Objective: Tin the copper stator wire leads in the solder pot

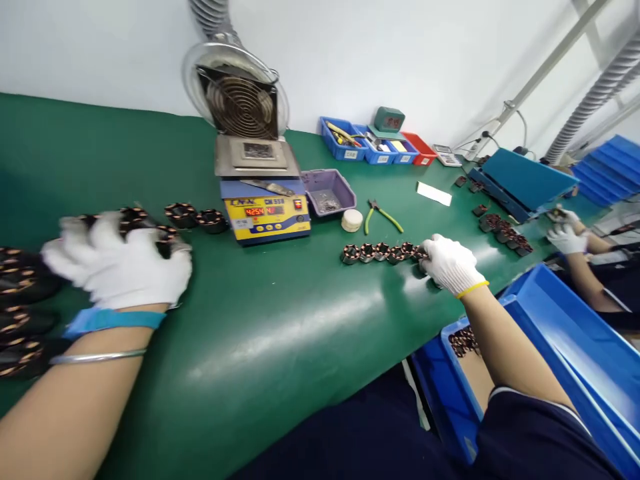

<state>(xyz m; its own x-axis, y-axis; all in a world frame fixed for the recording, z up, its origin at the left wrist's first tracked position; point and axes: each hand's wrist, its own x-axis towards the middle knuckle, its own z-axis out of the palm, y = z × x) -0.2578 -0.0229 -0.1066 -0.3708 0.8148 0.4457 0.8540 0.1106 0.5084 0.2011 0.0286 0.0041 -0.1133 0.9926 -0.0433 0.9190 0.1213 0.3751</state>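
My left hand (pixel 117 263), in a white glove, hovers blurred over a row of dark copper-wound stator cores (pixel 193 217) at the left of the green mat (pixel 280 320); its fingers look spread. My right hand (pixel 450 263), also gloved, rests fingers down at the right end of a short row of cores (pixel 380 253); whether it grips one is hidden. More cores lie at the far left edge (pixel 20 313).
A yellow and blue solder pot (pixel 265 207) with a fan (pixel 243 103) stands behind. Beside it are a purple tray (pixel 329 192), a tape roll (pixel 352 220) and green-handled cutters (pixel 381 215). Blue bins (pixel 560 360) sit at right. A co-worker's gloved hands (pixel 565 233) work there.
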